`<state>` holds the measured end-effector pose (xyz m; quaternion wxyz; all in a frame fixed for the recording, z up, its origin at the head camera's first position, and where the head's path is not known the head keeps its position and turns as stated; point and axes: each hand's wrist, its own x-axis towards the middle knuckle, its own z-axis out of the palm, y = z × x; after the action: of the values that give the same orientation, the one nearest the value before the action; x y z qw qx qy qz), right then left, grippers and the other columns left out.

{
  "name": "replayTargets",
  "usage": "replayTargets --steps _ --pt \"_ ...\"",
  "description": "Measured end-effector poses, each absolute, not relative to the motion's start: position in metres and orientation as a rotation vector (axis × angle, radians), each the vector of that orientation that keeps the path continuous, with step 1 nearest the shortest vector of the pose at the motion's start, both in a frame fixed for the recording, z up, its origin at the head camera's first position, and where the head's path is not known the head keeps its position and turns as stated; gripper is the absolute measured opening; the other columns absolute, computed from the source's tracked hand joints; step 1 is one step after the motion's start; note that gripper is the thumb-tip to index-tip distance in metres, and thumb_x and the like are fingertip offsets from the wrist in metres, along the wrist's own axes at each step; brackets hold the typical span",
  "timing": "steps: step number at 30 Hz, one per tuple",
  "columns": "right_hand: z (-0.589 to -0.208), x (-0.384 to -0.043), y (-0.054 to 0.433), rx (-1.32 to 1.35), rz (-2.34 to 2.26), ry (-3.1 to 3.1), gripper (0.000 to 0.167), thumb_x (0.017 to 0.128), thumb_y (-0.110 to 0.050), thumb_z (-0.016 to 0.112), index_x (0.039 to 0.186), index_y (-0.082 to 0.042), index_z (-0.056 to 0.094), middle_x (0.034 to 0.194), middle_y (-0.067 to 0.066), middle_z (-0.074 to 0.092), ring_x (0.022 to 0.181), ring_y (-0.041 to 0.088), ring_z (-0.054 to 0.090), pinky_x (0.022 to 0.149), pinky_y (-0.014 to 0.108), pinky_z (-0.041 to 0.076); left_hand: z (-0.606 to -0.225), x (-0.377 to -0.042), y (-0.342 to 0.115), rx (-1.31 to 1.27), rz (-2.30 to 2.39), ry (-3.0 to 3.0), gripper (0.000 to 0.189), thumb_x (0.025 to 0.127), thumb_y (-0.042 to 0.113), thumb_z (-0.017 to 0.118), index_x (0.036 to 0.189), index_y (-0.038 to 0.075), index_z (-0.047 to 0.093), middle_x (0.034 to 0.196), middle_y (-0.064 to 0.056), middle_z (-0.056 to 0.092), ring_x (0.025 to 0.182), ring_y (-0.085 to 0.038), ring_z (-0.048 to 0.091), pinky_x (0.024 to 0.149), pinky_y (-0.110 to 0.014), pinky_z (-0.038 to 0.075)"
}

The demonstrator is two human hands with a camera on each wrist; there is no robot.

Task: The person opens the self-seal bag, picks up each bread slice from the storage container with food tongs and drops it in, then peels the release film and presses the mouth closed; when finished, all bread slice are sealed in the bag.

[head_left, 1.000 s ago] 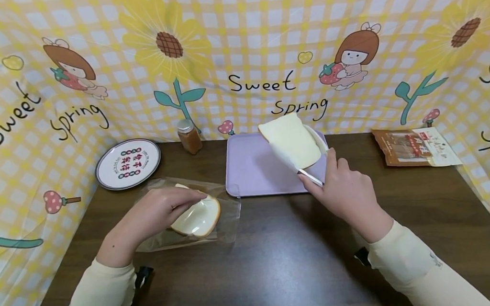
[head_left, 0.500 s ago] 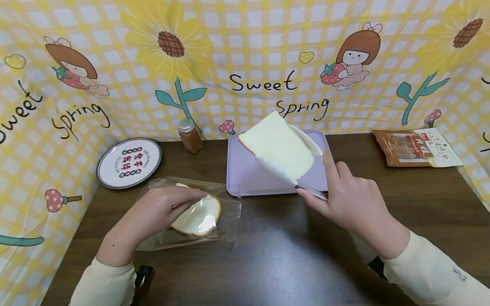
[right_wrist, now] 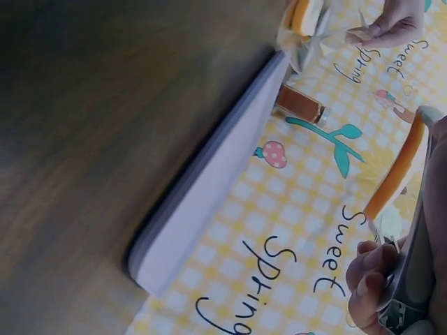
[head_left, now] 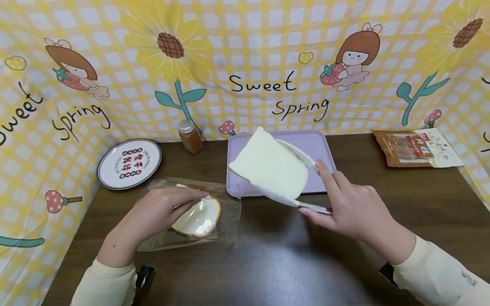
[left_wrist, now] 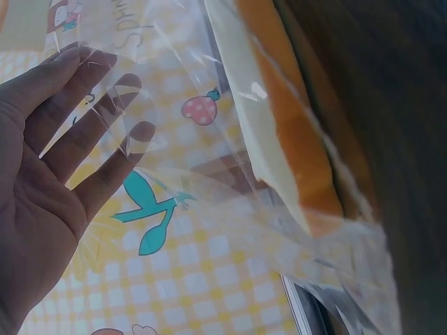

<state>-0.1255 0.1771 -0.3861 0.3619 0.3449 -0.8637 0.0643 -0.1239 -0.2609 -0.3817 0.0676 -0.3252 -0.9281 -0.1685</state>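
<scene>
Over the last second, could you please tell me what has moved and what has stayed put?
The right hand, holding tongs that clamp a bread slice, has drawn back from over the tray toward the person and leftward, so the slice now hangs over the tray's near left edge. The left hand stays on the bag with the other slice. The plate, jar and packet have not moved.

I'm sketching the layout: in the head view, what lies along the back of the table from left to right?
Round plate → spice jar → purple tray → brown snack packet.
</scene>
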Motion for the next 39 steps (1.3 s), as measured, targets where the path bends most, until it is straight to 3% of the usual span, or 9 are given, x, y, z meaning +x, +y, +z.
replayTargets --steps 5,14,21,33,39 --pt "-0.394 -0.127 0.18 0.977 0.154 -2.18 0.099 0.104 -0.078 0.033 0.143 0.008 0.06 0.083 0.015 0.066 0.045 0.015 0.041 0.033 0.029 0.03 -0.383 -0.125 -0.261 -0.986 -0.51 -2.787 0.032 0.102 0.01 0.072 0.132 0.019 0.077 0.129 0.006 0.079 0.118 -0.017 0.077 0.099 -0.042 0.064" --pt "-0.406 -0.131 0.183 1.142 0.017 -2.12 0.099 0.105 -0.078 0.025 0.138 0.006 0.065 0.077 0.008 0.057 0.049 0.007 0.017 0.033 0.028 0.025 -0.386 -0.124 -0.262 -0.987 -0.51 -2.761 0.034 0.099 0.008 0.076 0.131 0.019 0.078 0.128 0.005 0.08 0.117 -0.018 0.077 0.098 -0.043 0.064" --pt "-0.419 -0.133 0.186 1.208 0.031 -2.146 0.097 0.103 -0.079 0.031 0.142 0.005 0.062 0.083 0.008 0.061 0.044 0.009 0.026 0.033 0.03 0.031 -0.386 -0.125 -0.262 -1.003 -0.496 -2.74 0.034 0.098 0.008 0.077 0.13 0.019 0.079 0.128 0.004 0.08 0.117 -0.018 0.077 0.098 -0.042 0.064" --pt "-0.432 -0.135 0.181 1.293 0.006 -2.186 0.096 0.104 -0.078 0.03 0.143 0.004 0.061 0.081 0.003 0.056 0.047 0.008 0.02 0.035 0.026 0.026 -0.386 -0.126 -0.262 -1.019 -0.498 -2.744 0.034 0.099 0.009 0.076 0.13 0.023 0.079 0.131 0.004 0.079 0.12 -0.019 0.076 0.099 -0.043 0.064" --pt "-0.436 -0.137 0.175 1.315 -0.019 -2.232 0.098 0.102 -0.081 0.032 0.146 0.003 0.06 0.084 0.004 0.058 0.044 0.01 0.028 0.036 0.029 0.03 -0.386 -0.125 -0.263 -1.02 -0.491 -2.752 0.034 0.099 0.009 0.076 0.13 0.023 0.079 0.13 0.004 0.079 0.121 -0.019 0.076 0.1 -0.043 0.064"
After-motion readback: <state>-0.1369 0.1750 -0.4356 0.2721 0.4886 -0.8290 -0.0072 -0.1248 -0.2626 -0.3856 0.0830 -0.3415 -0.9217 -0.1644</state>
